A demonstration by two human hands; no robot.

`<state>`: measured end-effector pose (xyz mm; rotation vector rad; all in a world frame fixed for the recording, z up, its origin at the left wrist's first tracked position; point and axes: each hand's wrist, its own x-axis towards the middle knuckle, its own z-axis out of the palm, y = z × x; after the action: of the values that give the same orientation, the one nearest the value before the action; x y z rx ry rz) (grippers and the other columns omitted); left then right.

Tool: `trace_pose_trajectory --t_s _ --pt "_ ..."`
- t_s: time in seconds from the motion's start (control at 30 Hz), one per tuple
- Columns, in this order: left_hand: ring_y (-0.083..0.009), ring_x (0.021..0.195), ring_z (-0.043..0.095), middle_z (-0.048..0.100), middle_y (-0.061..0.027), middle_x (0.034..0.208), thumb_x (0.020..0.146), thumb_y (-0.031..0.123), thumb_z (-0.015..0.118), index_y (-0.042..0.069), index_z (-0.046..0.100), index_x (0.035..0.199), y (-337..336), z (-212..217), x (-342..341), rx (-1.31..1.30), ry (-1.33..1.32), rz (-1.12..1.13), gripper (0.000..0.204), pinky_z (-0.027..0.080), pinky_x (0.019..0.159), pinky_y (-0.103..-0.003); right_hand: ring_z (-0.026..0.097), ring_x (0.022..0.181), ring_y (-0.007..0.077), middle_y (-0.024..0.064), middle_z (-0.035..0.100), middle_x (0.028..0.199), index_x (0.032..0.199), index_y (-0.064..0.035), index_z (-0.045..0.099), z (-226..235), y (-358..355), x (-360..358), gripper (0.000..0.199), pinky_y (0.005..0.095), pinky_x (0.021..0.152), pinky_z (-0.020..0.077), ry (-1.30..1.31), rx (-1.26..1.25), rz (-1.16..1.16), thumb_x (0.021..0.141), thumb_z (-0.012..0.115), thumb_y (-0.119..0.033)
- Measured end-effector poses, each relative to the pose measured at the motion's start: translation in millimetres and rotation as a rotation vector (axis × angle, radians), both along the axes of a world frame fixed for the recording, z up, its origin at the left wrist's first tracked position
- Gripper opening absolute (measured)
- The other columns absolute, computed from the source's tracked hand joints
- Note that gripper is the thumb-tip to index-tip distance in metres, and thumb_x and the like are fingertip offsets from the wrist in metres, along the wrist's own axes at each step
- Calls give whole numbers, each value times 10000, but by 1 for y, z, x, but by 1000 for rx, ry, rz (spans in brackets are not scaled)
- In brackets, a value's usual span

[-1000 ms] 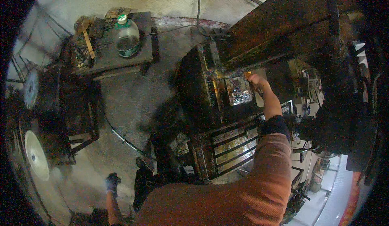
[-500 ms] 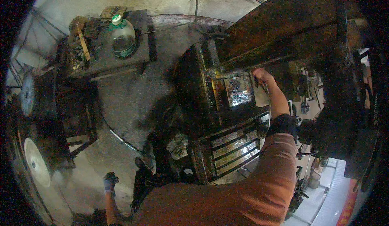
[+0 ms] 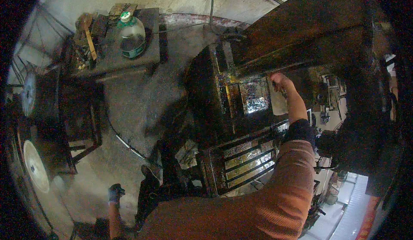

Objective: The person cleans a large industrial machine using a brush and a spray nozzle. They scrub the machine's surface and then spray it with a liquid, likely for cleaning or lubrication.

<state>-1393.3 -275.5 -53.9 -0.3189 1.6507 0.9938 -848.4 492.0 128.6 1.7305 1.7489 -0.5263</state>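
Machine in the head view: big, dark, from centre toward the right, below a broad brown panel. On its near side, a wet, glinting patch; just right of that, a pale plate. Right hand above the plate, close under the panel's lower edge, wrist bent, fingers curled toward the dark metal. Appears to touch the machine there; fingertips lost in shadow, so cannot tell how far closed the grip or whether around anything. Arm stretched forward, in an orange sleeve with a dark cuff. Below the patch, near the forearm, a slatted rack.

Left hand, dark and perhaps gloved, low at the left, out from the body over pale floor, well apart from the machine. Fingers loosely bent; too small and dim to tell whether around anything. Nearest to it, a dark shoe; farther forward, a thin hose with a bright stretch, bent along the floor.

At upper left, a table with a clear bottle, upright, green about neck and base. Left of the bottle, a slanting wooden strip among dark clutter. Toward the left rim, a bluish disc and a pale disc.
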Motion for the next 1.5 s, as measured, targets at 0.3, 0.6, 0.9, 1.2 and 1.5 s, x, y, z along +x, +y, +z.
trace_pose_trajectory --t_s 0.3,0.6,0.9,1.2,1.5 --pt "-200 515 558 568 -117 654 739 92 513 -19 542 922 21 18 10 27 132 -72 216 457 437 -289 491 689 199 96 542 842 877 -66 528 -9 -17 -30 214 346 627 419 -57 -41 111 772 437 -229" --pt "-213 507 548 576 -128 663 735 85 511 -18 538 962 -33 -24 0 83 216 -307 251 466 450 -313 480 690 182 81 541 836 877 -70 532 6 -69 -42 212 334 632 414 -384 -562 273 770 441 -230" --pt "-203 459 518 575 -148 661 725 74 544 -13 549 935 -37 -23 32 20 43 -22 227 408 383 -280 472 709 179 75 533 853 897 -91 530 -23 -113 -21 214 341 644 409 -426 -703 536 761 442 -230" --pt "-189 514 547 579 -111 723 734 90 571 8 555 933 -29 -47 9 140 -119 70 216 429 409 -271 511 791 175 15 520 961 974 -196 534 -4 -82 24 304 358 684 401 -811 -502 260 675 518 -145" --pt "-186 539 554 571 -84 675 773 100 525 -13 558 924 25 -5 15 92 -22 -30 191 473 486 -270 499 702 208 92 514 946 984 -116 502 33 -106 -75 285 336 623 417 -734 -587 293 752 456 -276"
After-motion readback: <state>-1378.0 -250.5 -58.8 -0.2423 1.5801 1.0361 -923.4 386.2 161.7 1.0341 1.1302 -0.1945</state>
